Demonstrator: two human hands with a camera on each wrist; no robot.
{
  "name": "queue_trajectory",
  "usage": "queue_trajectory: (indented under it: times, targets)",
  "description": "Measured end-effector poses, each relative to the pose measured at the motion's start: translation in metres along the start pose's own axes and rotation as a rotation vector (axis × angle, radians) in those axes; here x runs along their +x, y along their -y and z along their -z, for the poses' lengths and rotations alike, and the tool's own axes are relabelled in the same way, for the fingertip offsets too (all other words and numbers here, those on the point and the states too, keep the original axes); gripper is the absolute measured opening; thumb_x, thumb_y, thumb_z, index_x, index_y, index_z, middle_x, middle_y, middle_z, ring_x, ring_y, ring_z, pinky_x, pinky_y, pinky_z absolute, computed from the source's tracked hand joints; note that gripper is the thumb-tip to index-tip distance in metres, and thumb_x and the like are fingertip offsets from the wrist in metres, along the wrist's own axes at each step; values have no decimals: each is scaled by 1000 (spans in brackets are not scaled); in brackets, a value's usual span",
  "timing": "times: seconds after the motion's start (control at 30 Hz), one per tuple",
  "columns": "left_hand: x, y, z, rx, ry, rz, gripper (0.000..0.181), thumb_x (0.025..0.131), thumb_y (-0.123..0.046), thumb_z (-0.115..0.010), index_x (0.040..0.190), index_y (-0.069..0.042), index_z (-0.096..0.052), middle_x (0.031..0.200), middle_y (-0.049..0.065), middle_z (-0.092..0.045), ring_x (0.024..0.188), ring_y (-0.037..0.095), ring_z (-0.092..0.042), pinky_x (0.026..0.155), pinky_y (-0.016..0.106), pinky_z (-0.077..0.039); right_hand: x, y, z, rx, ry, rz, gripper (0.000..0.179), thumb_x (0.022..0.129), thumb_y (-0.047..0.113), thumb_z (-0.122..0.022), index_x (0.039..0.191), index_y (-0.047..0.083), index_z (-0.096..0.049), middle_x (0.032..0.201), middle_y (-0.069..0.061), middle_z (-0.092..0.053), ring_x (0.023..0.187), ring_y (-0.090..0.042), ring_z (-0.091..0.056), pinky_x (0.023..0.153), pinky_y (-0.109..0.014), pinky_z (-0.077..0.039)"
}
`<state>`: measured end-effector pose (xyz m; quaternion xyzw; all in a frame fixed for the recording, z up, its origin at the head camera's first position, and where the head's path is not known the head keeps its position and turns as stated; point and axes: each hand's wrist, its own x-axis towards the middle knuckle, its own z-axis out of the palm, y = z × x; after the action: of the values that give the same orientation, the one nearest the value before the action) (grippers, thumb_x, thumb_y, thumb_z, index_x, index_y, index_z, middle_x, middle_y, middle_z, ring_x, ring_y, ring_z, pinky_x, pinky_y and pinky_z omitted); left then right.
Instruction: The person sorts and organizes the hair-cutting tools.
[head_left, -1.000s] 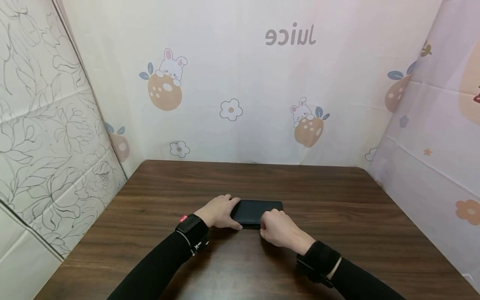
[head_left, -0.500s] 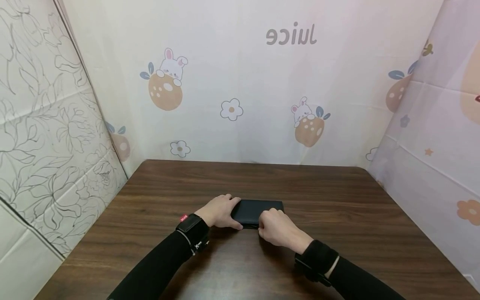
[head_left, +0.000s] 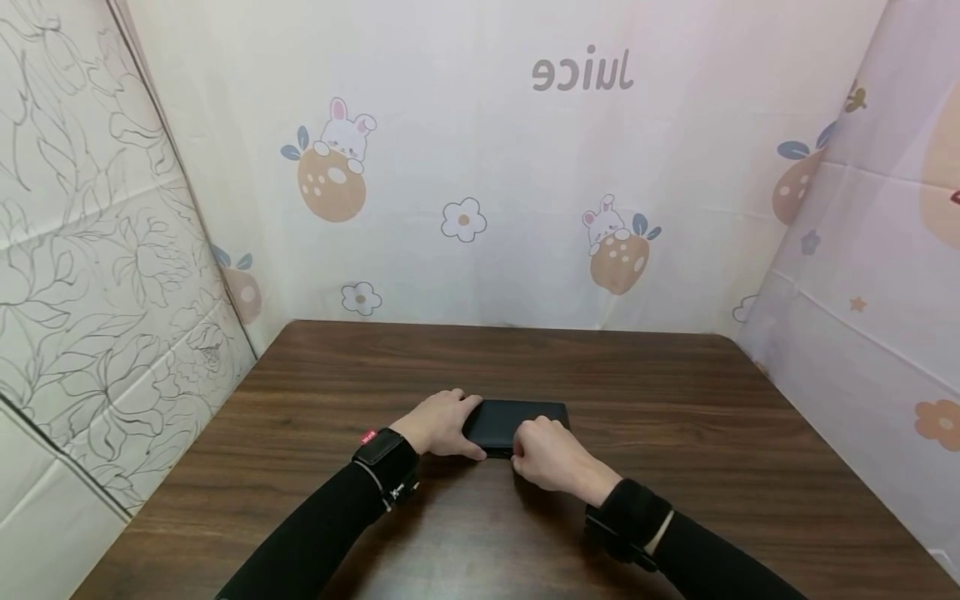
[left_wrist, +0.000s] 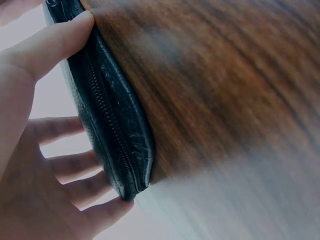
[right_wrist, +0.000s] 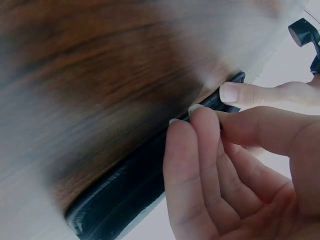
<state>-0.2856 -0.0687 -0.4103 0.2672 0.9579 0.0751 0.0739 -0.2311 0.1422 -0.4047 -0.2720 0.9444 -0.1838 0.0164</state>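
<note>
A black zip wallet [head_left: 502,423] lies on the table, its zipped long edge facing me. My left hand [head_left: 440,425] grips its left end, thumb on the near edge and fingers spread round the far side. In the left wrist view the zipper [left_wrist: 102,107] runs along the wallet's side, its teeth meshed near the left end. My right hand [head_left: 553,457] pinches at the near edge, right of the left thumb, with the fingers curled. Seen from the right wrist, thumb and fingertips come together at the wallet's edge [right_wrist: 125,185]; the zipper pull is hidden.
The brown wood-grain table [head_left: 637,383] extends around the wallet on all sides. Behind it hangs a pale curtain [head_left: 480,150] with rabbit and fruit prints, and more patterned cloth closes off the left and right. Both wrists wear black straps.
My right hand has slid slightly left along the wallet's near edge, closer to the left thumb. The left hand and the wallet have stayed in place.
</note>
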Motion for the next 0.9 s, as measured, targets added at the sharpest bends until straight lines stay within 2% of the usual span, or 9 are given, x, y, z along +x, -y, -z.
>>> queue_trajectory:
  times: [0.6,0.9]
  targets:
    - [2,2,-4,12,-7,4,91,82,-60,-78,153,-15,-45,139,12,-55,124,27,-55,101,42,-47,7,5,-4,18,11,-2,16,90,6,-70,74,10,-73,62,6,-57,49,-8,-51,51,-26,-45]
    - [2,2,-1,16,-13,-2,91,82,-60,-78,154,-14,-45,140,12,-54,125,28,-55,103,42,-46,13,6,-5,7,1,27,16,90,6,-72,74,10,-74,61,7,-58,49,-7,-52,51,-26,-47]
